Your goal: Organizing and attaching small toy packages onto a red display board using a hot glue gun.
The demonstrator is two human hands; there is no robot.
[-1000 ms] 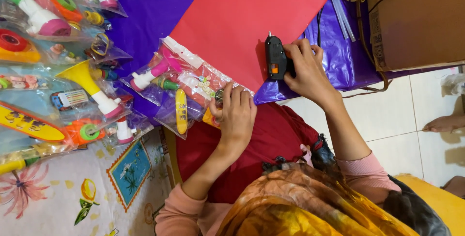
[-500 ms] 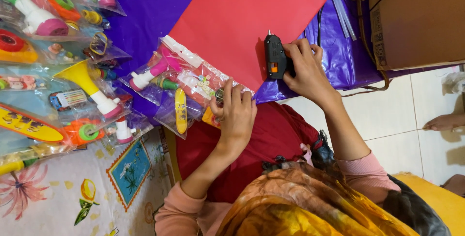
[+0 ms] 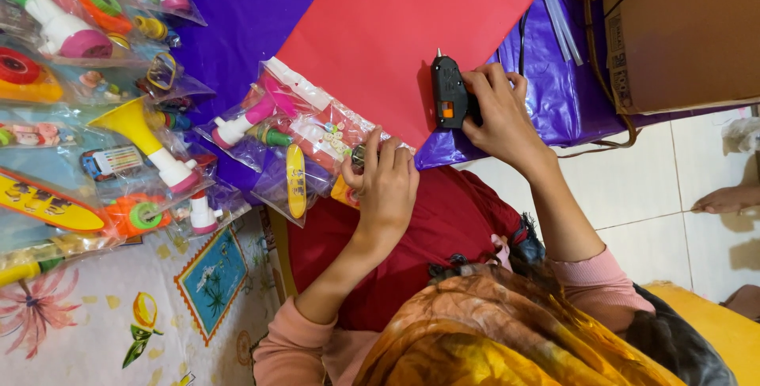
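Looking down from the head view, the right hand (image 3: pixel 497 113) is closed around the grip of a black glue gun (image 3: pixel 448 95), whose nozzle points toward the top of the frame and lies over the edge of a red sheet (image 3: pixel 412 22). The gun has an orange patch on its side, and a dark cord (image 3: pixel 522 34) runs from near it toward the upper right. The left hand (image 3: pixel 386 188) has its fingers curled and pinches the corner of a clear toy bag (image 3: pixel 313 129), which rests partly on the red sheet and partly on a purple sheet (image 3: pixel 253 6). Inside that bag show a pink and white toy and small beads. Just beside it lies a second bag with a small yellow skateboard (image 3: pixel 295 180). The two hands are near each other but apart. Further left, many more bagged toys are spread out, among them a yellow horn (image 3: pixel 138 133), a green-wheeled orange toy (image 3: pixel 138 216) and a long yellow board (image 3: pixel 47 204). They lie on a floral cloth (image 3: pixel 95 323). At upper right stands a cardboard box (image 3: pixel 681 30), with purple plastic (image 3: pixel 554 85) beneath it and a white tiled floor (image 3: pixel 633 188) below. The person wears a red garment (image 3: pixel 443 243), pink sleeves and an orange patterned scarf (image 3: pixel 507 330). A foot (image 3: pixel 724 198) of another person shows at the right edge.
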